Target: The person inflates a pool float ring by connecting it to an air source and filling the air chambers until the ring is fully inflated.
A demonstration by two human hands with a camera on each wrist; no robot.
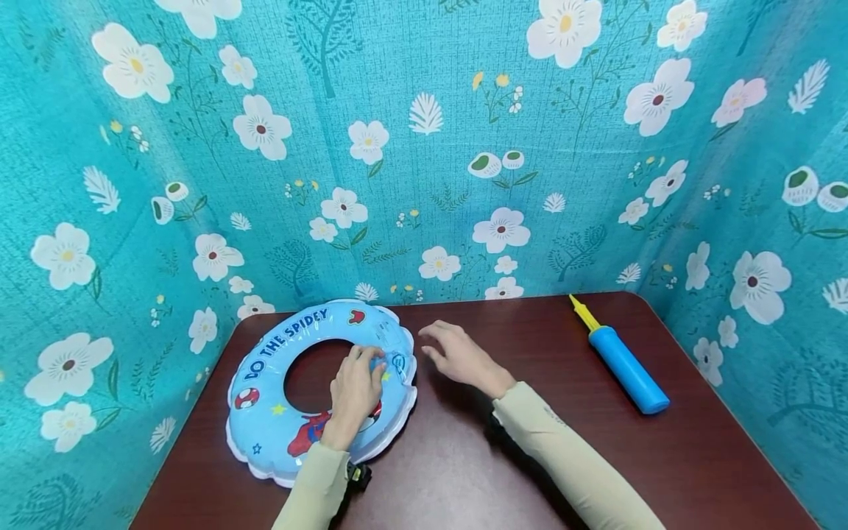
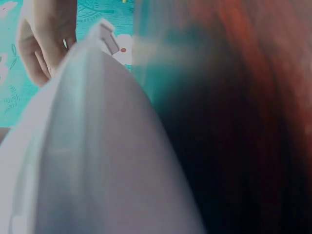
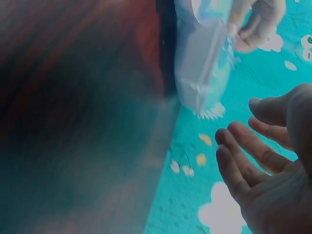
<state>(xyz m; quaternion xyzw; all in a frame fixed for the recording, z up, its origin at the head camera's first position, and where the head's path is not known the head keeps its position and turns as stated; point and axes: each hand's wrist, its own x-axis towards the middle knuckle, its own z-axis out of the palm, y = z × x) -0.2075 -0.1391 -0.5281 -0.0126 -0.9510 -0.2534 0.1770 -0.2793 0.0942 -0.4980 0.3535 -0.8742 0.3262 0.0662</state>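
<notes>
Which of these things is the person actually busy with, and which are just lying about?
In use:
swim ring, gripped by the left hand
right hand, open, beside the ring

Lying about:
blue hand pump, untouched on the table
flowered curtain behind

left hand (image 1: 355, 391) fingers curled down; right hand (image 1: 459, 356) hovers, fingers spread.

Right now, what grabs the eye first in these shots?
The blue inflated swim ring lying at the table's left rear, with the left hand resting on its right side, fingers curled at a spot near the inner rim. The right hand hovers open just right of the ring. A blue hand pump with a yellow nozzle lies untouched at the right rear.
</notes>
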